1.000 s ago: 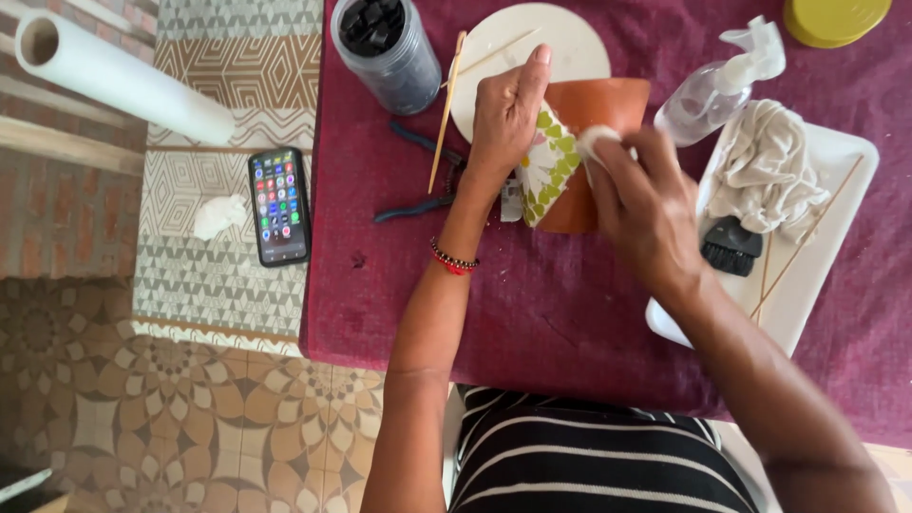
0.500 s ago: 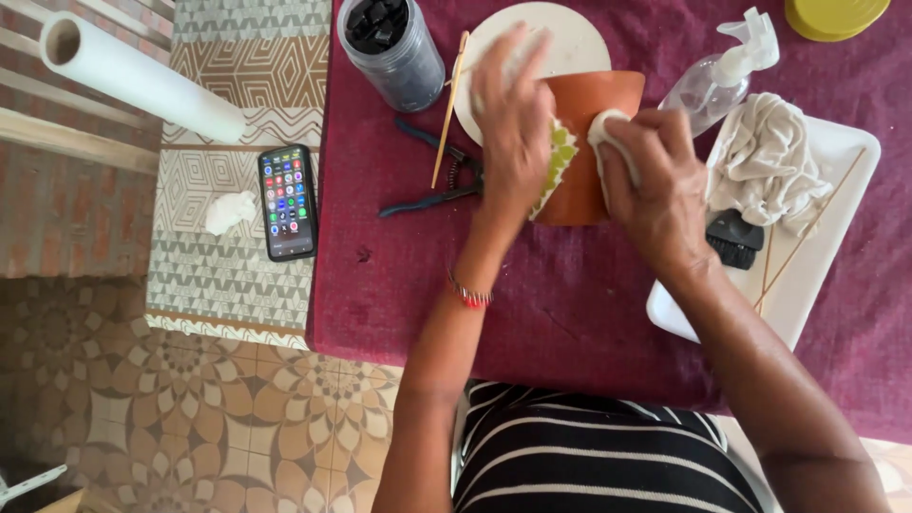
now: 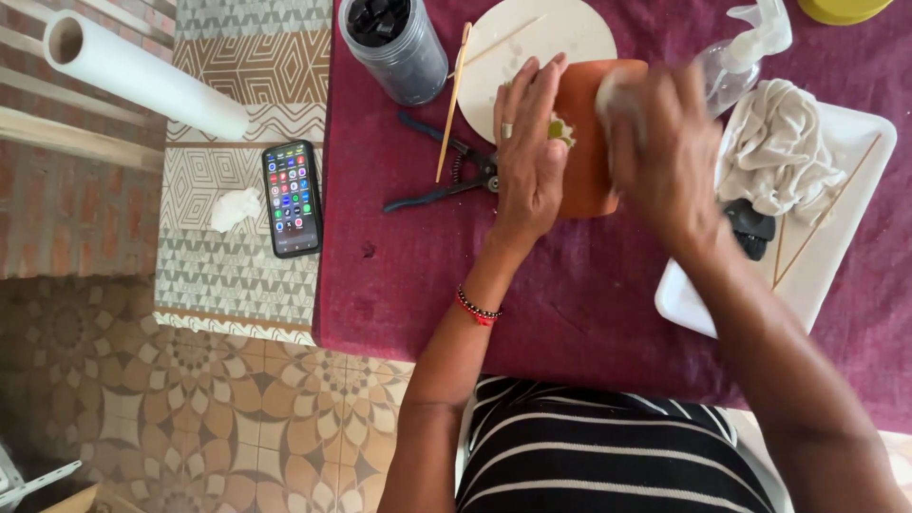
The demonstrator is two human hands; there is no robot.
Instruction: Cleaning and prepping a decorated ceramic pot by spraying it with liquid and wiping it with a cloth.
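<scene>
A terracotta pot (image 3: 584, 142) lies on its side on the maroon cloth of the surface (image 3: 570, 313), its mouth end resting over the edge of a round white plate (image 3: 532, 47); laid down this way, its curved wall faces up where both hands can get at it. The left hand (image 3: 527, 152) lies flat and open over the pot's left side, fingers spread toward the plate, apparently pinning the pot so it cannot roll, with a scrap of green-and-white paper (image 3: 560, 131) showing under the fingers. The right hand (image 3: 665, 142) is blurred with motion over the pot's right side and seems curled around a small white wad (image 3: 613, 95), though the blur leaves the grip uncertain. Tools sit within arm's reach: dark pliers (image 3: 446, 180) and a thin wooden stick (image 3: 453, 100) just left of the pot, a dark jar (image 3: 394, 47) beyond them, a spray bottle (image 3: 746, 47) and a white tray (image 3: 855, 237) holding a crumpled cloth (image 3: 779, 152) to the right. A phone (image 3: 292, 198) and a paper roll (image 3: 142, 71) lie well apart on the patterned runner.
</scene>
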